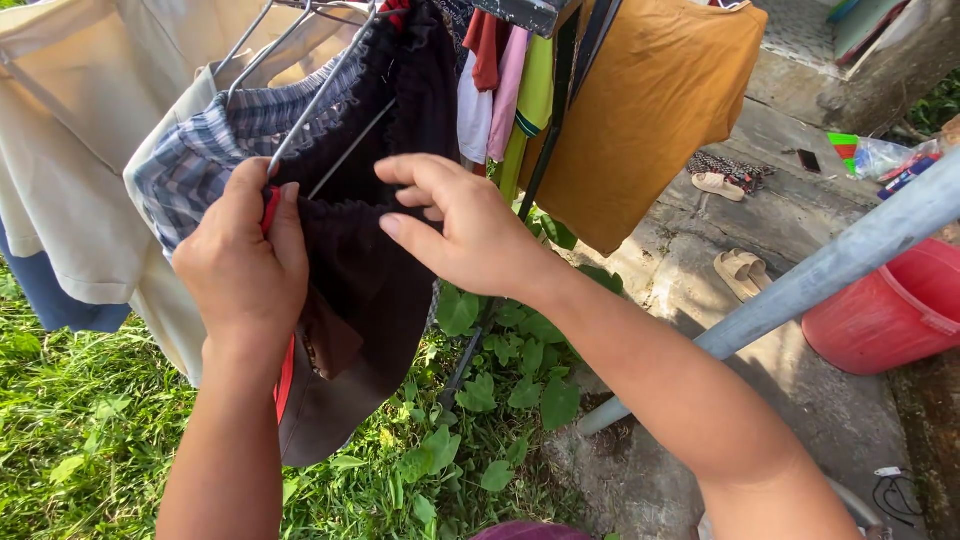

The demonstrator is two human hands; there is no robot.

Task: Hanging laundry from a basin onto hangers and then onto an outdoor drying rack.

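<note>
An orange T-shirt (655, 100) hangs at the rack, a cream shirt (75, 150) far left. A red bucket (885, 315) sits behind a slanting grey pipe (830, 270). Beige sandals (740, 272) lie on concrete; grass (80, 430) lower left.

1 head view, looking down, close over hands, laundry.
</note>
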